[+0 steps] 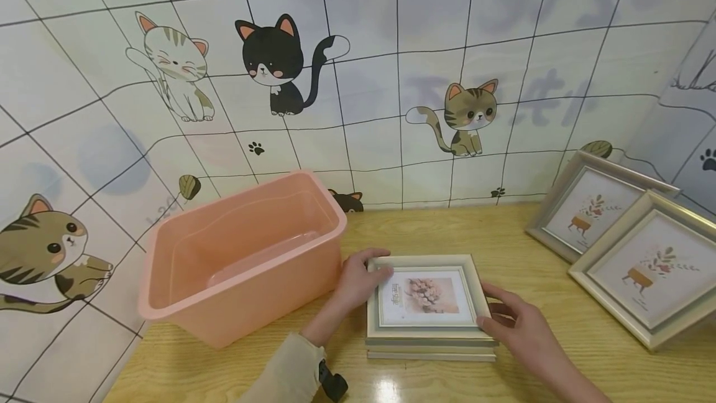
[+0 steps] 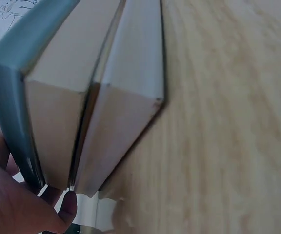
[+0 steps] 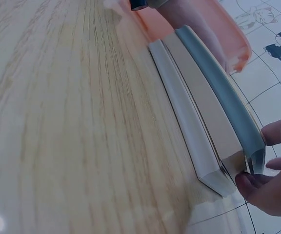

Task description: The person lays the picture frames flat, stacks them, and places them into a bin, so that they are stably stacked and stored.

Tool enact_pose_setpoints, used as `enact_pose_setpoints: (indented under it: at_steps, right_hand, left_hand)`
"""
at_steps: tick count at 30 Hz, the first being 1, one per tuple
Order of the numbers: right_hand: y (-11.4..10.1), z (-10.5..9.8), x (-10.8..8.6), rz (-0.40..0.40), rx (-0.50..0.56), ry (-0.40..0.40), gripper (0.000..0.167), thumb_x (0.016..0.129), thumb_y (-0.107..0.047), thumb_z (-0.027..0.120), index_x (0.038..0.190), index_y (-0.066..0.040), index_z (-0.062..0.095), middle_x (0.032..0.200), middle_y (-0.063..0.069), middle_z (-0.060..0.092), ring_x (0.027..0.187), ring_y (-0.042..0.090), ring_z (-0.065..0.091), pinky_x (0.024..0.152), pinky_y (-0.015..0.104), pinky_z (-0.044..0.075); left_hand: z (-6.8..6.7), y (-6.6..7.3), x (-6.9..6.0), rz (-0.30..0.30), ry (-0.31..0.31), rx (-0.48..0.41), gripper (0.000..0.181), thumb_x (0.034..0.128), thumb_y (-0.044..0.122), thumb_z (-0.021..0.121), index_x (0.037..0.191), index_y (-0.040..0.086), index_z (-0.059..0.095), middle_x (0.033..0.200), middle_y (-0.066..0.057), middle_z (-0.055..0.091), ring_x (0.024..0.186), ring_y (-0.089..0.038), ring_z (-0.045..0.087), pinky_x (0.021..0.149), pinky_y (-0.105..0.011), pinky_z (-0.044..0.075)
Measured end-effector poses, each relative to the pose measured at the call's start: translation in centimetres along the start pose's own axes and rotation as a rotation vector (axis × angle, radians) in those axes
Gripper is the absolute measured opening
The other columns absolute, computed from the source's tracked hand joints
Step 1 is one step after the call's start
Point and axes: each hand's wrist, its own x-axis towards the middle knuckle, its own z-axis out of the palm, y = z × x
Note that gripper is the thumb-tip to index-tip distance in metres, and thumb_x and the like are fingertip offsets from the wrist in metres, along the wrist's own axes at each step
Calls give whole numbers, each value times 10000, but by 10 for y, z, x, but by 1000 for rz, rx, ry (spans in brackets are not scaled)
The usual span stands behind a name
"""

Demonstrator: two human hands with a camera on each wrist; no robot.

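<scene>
A small stack of picture frames lies on the wooden table, the top picture frame (image 1: 427,294) showing a pink flower print under its pale, grey-edged border. My left hand (image 1: 360,282) grips its left side, thumb on the upper left corner. On the opposite side, my right hand (image 1: 517,325) holds the right edge, with the thumb at the front and the other fingers along the side. Both wrist views show the layered sides: a teal-looking edge (image 3: 223,90) on top, then a beige frame edge (image 2: 55,131) and a whitish frame edge (image 2: 118,122) against the table.
Left of the stack stands a pink plastic bin (image 1: 240,297), with its inside bare where visible. Two larger picture frames, a rear one (image 1: 550,222) and a front one (image 1: 610,266), stand tilted at the right. A cat-patterned wall covering (image 1: 375,98) rises behind the table (image 1: 447,229).
</scene>
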Motion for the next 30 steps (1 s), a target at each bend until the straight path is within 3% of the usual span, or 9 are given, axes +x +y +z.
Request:
enact_pose_setpoints:
  at_steps: [4,9,14,17,18,21,25,27,30]
  right_hand:
    - [2,1,0,-47,17,-10,624,945,10,693,1499,105,421,1434,344,500,1265,461,554,920,269,540]
    - [3,2,1,-78,26,-7,623,940,42,683,1498,112,416,1449,339,490,1287,442,522,897,146,483]
    - [4,1,1,-96,57,-23,625,945,42,676,1508,99,408,1470,336,468,1287,439,523,886,159,495]
    - [6,-6,2,-117,62,-33,619,962,21,665,1515,93,397,1480,332,457,1233,255,597,850,188,524]
    - [7,-11,2,-132,63,-37,619,971,13,657,1522,91,385,1488,324,449,1210,172,606,840,195,530]
    - [11,-30,5,-203,18,-16,617,994,-10,640,1541,66,365,1491,107,511,1113,-42,594,813,179,528]
    - [8,-71,12,-274,-18,4,689,1021,-10,601,1624,-80,274,1381,-263,500,1073,-70,620,813,129,505]
    - [3,-93,15,-281,-29,2,745,1032,-11,583,1652,-170,204,1358,-331,490,1069,-69,628,820,97,483]
    - [-6,-126,17,-299,-63,19,778,1033,3,574,1657,-238,176,1397,-315,484,1067,-85,626,819,66,461]
  left_hand:
    - [1,-1,-1,-2,3,-5,305,923,128,748,1220,59,744,1311,-92,670,1288,-292,541,1076,-520,419]
    - [1,-5,0,-9,9,-9,282,931,126,735,1210,90,755,1310,-72,674,1302,-285,539,1085,-512,415]
    - [2,-9,0,-13,21,-31,255,938,117,726,1190,123,764,1302,-62,677,1298,-276,542,1086,-499,419]
    - [4,-10,0,-19,29,-51,246,942,117,722,1184,130,765,1296,-61,677,1297,-276,539,1096,-497,410]
    - [4,-10,0,-22,31,-56,242,943,116,721,1181,131,765,1295,-63,676,1297,-278,537,1098,-500,407]
    - [5,-11,0,-30,28,-77,238,948,113,715,1181,130,762,1300,-66,669,1305,-278,525,1110,-502,394]
    - [6,-13,0,-39,24,-107,240,947,107,713,1181,121,761,1291,-71,669,1285,-271,526,1111,-503,389]
    - [6,-13,-1,-46,27,-115,240,945,111,716,1180,122,762,1280,-68,671,1262,-264,535,1105,-501,393]
    - [5,-13,-1,-55,34,-117,239,945,119,718,1179,130,764,1277,-64,672,1243,-256,543,1098,-498,398]
